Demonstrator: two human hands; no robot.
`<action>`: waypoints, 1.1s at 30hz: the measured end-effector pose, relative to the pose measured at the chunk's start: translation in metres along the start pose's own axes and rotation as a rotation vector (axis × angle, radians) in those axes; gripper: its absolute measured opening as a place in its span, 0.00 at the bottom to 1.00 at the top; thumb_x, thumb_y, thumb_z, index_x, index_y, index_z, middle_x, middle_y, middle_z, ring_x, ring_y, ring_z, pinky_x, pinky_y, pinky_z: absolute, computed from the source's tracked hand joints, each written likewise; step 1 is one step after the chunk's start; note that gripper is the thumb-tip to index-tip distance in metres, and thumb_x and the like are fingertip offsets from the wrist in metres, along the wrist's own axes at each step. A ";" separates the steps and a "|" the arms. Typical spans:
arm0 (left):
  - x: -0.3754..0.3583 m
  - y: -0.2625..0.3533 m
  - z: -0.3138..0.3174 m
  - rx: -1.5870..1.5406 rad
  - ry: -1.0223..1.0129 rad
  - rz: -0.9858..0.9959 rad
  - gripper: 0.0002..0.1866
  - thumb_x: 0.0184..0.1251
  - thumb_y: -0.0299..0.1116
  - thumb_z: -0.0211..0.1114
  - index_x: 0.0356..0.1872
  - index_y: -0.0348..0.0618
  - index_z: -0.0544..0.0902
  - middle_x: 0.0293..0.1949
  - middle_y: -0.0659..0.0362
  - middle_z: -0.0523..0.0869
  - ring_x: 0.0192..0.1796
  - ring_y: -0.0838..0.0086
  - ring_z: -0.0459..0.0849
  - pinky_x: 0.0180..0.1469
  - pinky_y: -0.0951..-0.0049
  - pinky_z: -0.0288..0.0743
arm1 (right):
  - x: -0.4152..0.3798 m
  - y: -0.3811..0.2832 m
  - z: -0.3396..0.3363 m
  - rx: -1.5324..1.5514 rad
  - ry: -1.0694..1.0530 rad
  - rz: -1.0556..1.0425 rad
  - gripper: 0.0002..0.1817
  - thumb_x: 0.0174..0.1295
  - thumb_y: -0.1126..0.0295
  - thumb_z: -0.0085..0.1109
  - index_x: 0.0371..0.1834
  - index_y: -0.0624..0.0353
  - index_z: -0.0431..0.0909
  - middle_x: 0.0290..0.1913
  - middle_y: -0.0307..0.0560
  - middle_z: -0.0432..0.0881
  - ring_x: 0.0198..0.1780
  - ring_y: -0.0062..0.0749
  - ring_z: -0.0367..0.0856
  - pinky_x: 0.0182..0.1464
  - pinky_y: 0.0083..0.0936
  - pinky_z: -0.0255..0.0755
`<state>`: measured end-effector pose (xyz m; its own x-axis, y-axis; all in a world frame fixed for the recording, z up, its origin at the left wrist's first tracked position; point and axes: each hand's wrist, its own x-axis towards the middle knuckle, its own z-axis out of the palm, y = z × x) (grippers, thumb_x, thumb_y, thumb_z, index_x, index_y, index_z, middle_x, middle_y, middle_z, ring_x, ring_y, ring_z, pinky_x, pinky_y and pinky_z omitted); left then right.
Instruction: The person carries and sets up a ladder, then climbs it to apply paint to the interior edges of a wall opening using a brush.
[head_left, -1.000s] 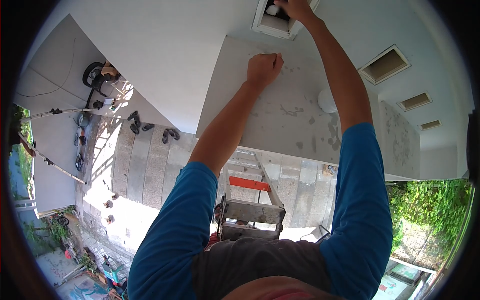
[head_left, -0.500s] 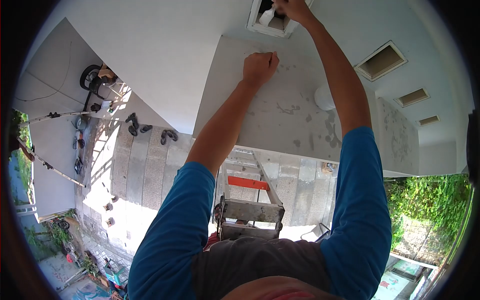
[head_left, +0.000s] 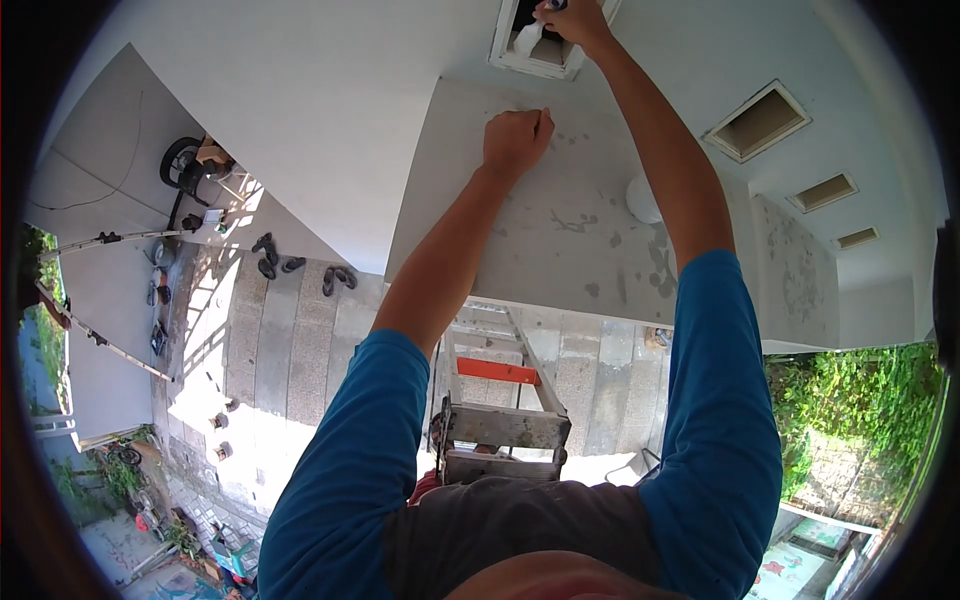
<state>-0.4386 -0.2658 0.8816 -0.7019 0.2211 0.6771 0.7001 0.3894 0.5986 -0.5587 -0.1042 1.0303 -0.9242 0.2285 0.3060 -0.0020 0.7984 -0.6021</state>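
At the top of the head view, my right hand (head_left: 577, 20) is closed around a paintbrush (head_left: 528, 40) with white bristles and a dark handle end. The bristles are at the white-framed square opening (head_left: 535, 66), against its dark inside. Lower and to the left, my left hand (head_left: 516, 140) rests closed on or just over the grey, patchy wall surface (head_left: 560, 220). Its fingers are curled, and whatever may be inside them is hidden. A white round container (head_left: 642, 200) shows partly behind my right forearm.
A ladder (head_left: 505, 425) with a red-orange brace (head_left: 496, 371) stands directly below my body. More framed openings (head_left: 758, 120) run to the right. Sandals (head_left: 339, 279) and a wheel (head_left: 182, 164) are on the left, and green plants (head_left: 860, 400) at the lower right.
My right hand and the paintbrush have shifted slightly left and down at the opening, and the dark handle end now shows. My left hand has hardly moved.
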 end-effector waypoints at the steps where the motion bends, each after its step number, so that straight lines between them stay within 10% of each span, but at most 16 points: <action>1: 0.000 -0.001 0.000 0.006 -0.016 -0.014 0.21 0.73 0.40 0.58 0.19 0.40 0.83 0.18 0.47 0.82 0.22 0.49 0.82 0.29 0.53 0.77 | -0.001 -0.002 0.003 0.002 0.001 -0.001 0.13 0.50 0.67 0.76 0.30 0.65 0.86 0.29 0.55 0.87 0.31 0.43 0.85 0.40 0.40 0.78; 6: 0.000 0.000 -0.001 0.001 -0.022 -0.020 0.22 0.74 0.40 0.58 0.20 0.40 0.83 0.18 0.47 0.82 0.23 0.48 0.82 0.30 0.52 0.77 | 0.010 0.007 0.026 -0.200 0.279 -0.570 0.08 0.52 0.70 0.72 0.31 0.62 0.88 0.32 0.62 0.86 0.32 0.58 0.84 0.37 0.44 0.78; 18: 0.000 0.001 -0.001 -0.028 0.000 -0.015 0.22 0.73 0.40 0.58 0.19 0.40 0.83 0.18 0.46 0.82 0.23 0.48 0.82 0.30 0.52 0.77 | -0.035 0.011 -0.004 -0.103 -0.102 -0.498 0.10 0.60 0.71 0.64 0.40 0.61 0.91 0.33 0.59 0.88 0.34 0.53 0.86 0.39 0.37 0.80; 24: 0.000 0.002 -0.001 -0.020 -0.001 -0.012 0.22 0.73 0.40 0.59 0.19 0.39 0.83 0.18 0.46 0.82 0.22 0.48 0.82 0.30 0.52 0.77 | -0.016 0.018 0.025 -0.240 0.290 -0.493 0.09 0.60 0.71 0.66 0.42 0.60 0.91 0.37 0.58 0.89 0.40 0.53 0.87 0.46 0.39 0.82; 33: 0.001 -0.002 0.002 -0.015 0.065 -0.025 0.21 0.71 0.39 0.60 0.18 0.41 0.84 0.18 0.47 0.82 0.22 0.49 0.82 0.30 0.52 0.77 | -0.089 0.012 0.016 -0.124 0.035 -0.542 0.08 0.64 0.65 0.68 0.44 0.51 0.91 0.36 0.55 0.89 0.36 0.49 0.87 0.42 0.35 0.81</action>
<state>-0.4409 -0.2649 0.8800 -0.7094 0.1528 0.6880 0.6848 0.3805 0.6216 -0.4822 -0.1241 0.9843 -0.7900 -0.2163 0.5737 -0.4265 0.8661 -0.2608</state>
